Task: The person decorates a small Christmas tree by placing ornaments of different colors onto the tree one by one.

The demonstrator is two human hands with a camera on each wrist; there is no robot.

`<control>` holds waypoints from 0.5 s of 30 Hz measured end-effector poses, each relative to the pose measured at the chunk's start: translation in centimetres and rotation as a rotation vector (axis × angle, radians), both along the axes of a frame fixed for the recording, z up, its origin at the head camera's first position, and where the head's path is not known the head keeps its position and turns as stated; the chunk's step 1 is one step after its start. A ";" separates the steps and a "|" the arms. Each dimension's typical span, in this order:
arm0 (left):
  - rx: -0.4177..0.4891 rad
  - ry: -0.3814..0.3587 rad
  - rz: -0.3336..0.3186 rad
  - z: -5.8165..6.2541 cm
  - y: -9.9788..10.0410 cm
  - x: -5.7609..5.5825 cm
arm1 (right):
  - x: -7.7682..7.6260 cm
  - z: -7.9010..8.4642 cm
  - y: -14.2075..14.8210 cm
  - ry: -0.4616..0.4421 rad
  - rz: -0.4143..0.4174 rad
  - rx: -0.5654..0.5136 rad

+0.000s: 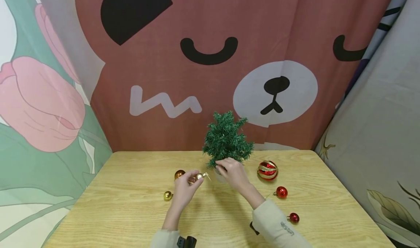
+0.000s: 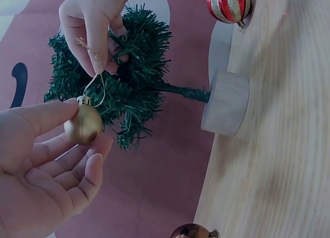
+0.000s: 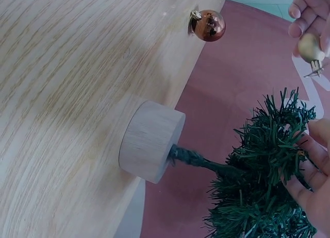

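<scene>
My left hand [image 1: 185,189] pinches a small matte-gold Christmas bauble [image 2: 84,125] near its cap, between thumb and fingers. A thin gold cord [image 2: 101,94] loops up from the cap. To the right, my right hand [image 1: 233,172] is at the lower branches of a small artificial Christmas tree [image 1: 226,137], with thumb and fingers around a branch tip. In the left wrist view the cord overlaps the right fingertips; the head view shows it apart from them. The tree stands upright on a round pale wooden base [image 3: 149,140], partly hidden by my right hand in the head view.
A bronze bauble [image 1: 179,173] and a shiny gold one [image 1: 167,195] lie left on the wooden table [image 1: 115,204]. At the right are a striped red-gold ball [image 1: 267,170] and two red baubles [image 1: 281,192]. A bear-print curtain [image 1: 210,80] hangs behind.
</scene>
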State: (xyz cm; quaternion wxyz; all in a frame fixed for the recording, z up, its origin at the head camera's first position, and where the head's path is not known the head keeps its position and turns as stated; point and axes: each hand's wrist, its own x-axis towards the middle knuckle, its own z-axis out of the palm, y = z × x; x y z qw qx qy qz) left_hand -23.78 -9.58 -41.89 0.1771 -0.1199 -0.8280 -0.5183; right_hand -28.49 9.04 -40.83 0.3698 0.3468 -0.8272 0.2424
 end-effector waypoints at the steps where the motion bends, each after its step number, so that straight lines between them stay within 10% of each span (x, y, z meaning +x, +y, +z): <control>1: 0.000 -0.001 0.000 0.0 0.1 -0.1 | 0.0 0.0 0.0 -0.003 0.005 -0.006; 15: 0.030 -0.012 -0.015 0.7 0.8 -0.7 | 0.2 -0.1 0.3 0.078 0.080 0.030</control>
